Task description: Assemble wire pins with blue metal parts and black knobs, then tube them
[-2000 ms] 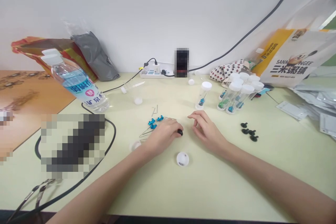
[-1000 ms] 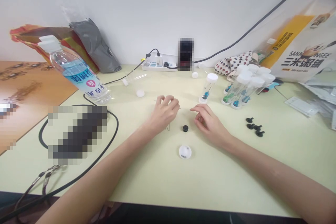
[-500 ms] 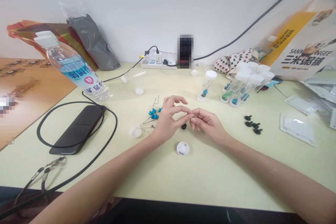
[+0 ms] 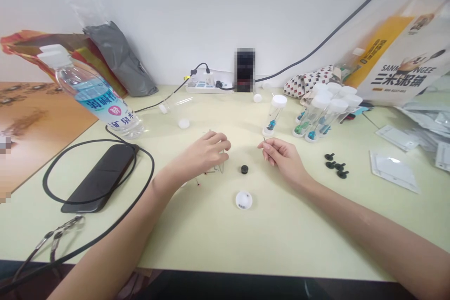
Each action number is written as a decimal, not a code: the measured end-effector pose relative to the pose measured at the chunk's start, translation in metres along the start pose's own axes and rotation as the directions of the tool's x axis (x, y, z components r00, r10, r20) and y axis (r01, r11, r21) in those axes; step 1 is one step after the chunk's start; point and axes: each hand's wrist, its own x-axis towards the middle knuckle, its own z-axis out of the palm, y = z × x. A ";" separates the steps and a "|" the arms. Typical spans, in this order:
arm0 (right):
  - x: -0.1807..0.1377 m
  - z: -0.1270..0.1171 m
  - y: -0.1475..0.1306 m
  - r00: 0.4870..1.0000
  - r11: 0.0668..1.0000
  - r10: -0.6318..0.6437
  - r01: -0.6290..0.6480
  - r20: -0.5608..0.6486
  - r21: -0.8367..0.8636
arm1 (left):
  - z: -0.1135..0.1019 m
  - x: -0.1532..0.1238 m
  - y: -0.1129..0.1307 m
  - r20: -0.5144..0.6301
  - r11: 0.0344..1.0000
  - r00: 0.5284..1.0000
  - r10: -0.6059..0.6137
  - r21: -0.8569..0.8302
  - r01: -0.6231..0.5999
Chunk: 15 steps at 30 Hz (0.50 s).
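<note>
A thin grey metal rod (image 4: pixel 265 140) is being pinched by the right hand (image 4: pixel 284 155), any grip by the curled left hand (image 4: pixel 201 153) being obscured.

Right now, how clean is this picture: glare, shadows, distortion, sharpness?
Head view: bright streaks on the clear tube, soft shadows; head view: the water bottle leans outward, probably lens distortion, and the upright dark object is pixelated; head view: the thin rod in the right hand is too fine to judge.

Water bottle (image 4: pixel 94 93) near black phone (image 4: pixel 99 176)
</note>
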 end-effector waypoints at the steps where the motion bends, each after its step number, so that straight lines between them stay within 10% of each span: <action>1: 0.000 0.000 0.000 1.000 1.000 0.003 -0.003 -0.001 0.001 | 0.000 0.002 0.003 0.006 1.000 1.000 0.020 0.007 -0.021; 15: 0.000 0.000 -0.001 1.000 1.000 0.021 -0.021 0.002 0.005 | 0.008 0.009 0.010 0.066 0.985 0.997 0.045 0.166 -0.056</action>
